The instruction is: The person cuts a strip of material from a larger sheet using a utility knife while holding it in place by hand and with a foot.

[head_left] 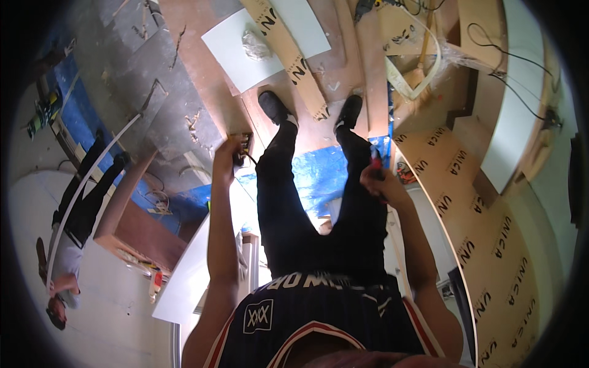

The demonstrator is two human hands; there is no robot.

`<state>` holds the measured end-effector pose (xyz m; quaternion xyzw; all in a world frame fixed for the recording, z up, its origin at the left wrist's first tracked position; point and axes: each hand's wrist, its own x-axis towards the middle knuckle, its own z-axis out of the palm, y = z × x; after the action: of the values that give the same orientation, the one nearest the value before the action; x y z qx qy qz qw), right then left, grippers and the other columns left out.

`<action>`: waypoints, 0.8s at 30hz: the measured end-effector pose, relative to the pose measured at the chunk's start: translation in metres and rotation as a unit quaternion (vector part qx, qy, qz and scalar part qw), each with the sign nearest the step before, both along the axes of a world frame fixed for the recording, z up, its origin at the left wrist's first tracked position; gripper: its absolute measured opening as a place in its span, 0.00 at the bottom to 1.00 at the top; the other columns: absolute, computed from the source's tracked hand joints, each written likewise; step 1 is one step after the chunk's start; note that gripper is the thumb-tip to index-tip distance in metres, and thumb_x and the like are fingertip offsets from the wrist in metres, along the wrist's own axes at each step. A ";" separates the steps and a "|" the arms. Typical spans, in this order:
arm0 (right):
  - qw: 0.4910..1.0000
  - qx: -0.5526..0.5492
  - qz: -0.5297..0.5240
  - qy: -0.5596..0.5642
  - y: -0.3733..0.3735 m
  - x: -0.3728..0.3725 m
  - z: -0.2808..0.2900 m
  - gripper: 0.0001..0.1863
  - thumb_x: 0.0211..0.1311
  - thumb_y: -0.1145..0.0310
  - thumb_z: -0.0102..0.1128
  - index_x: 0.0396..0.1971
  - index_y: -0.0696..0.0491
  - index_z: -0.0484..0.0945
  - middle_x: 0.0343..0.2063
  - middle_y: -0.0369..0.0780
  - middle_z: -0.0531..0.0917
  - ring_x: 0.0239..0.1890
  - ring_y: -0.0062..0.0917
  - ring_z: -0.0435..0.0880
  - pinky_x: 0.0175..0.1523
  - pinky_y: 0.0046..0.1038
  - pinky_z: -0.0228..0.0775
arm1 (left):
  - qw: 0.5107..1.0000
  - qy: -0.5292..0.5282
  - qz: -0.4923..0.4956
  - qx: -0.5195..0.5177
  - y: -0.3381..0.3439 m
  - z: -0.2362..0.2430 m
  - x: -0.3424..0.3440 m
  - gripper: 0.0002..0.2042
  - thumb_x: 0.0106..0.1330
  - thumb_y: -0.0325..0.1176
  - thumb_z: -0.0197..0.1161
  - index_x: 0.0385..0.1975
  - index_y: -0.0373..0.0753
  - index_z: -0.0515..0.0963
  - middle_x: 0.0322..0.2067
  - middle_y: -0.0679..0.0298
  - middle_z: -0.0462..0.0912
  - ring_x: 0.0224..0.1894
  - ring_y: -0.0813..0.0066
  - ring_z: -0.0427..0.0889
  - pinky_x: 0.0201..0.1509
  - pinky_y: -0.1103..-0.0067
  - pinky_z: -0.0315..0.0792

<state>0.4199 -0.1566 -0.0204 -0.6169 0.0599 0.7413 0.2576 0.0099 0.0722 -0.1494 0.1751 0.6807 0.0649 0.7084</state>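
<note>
My left hand (229, 153) is closed around a small dark object with light markings (245, 142), too unclear to name, held out beside my left leg. A short dark cord or strap hangs from it. My right hand (375, 181) grips a red-and-blue hand tool (375, 161) beside my right thigh; its working end is hard to make out. My two dark shoes (273, 105) stand on brown boards (340, 61). Ahead of them lie a long printed board (283, 52), a white sheet (224, 46) and a crumpled pale bundle (254, 44).
Another person (80, 221) is at the left beside a long white strip (92, 172). Nearby are a brown box-like panel (135, 230) and blue floor covering (294, 184). A large printed panel (475, 239) stands at my right, with a broom (414, 80) and cables (521, 58) farther up.
</note>
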 end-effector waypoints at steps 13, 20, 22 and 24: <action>0.933 0.210 0.083 -0.280 0.239 0.111 -0.502 0.15 0.71 0.54 0.64 0.42 0.51 0.83 0.26 0.31 0.81 0.27 0.14 0.75 0.34 0.20 0.69 | 0.926 -0.191 -0.281 0.167 0.261 -0.466 0.316 0.15 0.65 0.44 0.70 0.30 0.36 0.86 0.16 0.63 0.76 0.15 0.70 0.71 0.19 0.69 0.63; 0.930 0.260 -0.025 -0.258 0.315 0.164 -0.592 0.12 0.68 0.62 0.64 0.49 0.47 0.81 0.34 0.34 0.84 0.27 0.16 0.78 0.25 0.22 0.66 | 0.815 -0.014 -0.391 0.427 0.277 -0.475 0.411 0.13 0.66 0.36 0.65 0.24 0.33 0.82 0.14 0.63 0.74 0.16 0.72 0.72 0.22 0.75 0.64; 0.932 0.278 -0.096 -0.211 0.342 0.156 -0.596 0.11 0.69 0.63 0.63 0.48 0.48 0.81 0.34 0.33 0.84 0.26 0.16 0.77 0.26 0.22 0.66 | 0.871 -0.130 -0.311 0.357 0.285 -0.486 0.428 0.12 0.68 0.35 0.63 0.30 0.32 0.82 0.16 0.62 0.76 0.18 0.71 0.75 0.23 0.74 0.68; 0.926 0.319 -0.108 -0.171 0.355 0.146 -0.584 0.11 0.69 0.63 0.63 0.49 0.48 0.81 0.33 0.34 0.84 0.25 0.16 0.76 0.27 0.22 0.65 | 0.905 -0.228 -0.229 0.276 0.278 -0.483 0.446 0.11 0.70 0.35 0.62 0.36 0.31 0.82 0.18 0.61 0.77 0.20 0.71 0.76 0.25 0.74 0.70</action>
<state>0.5662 0.1986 -0.6048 -0.6095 -0.1589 0.5718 0.5257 0.4561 0.3507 -0.6328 0.4954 0.3965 0.1245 0.7628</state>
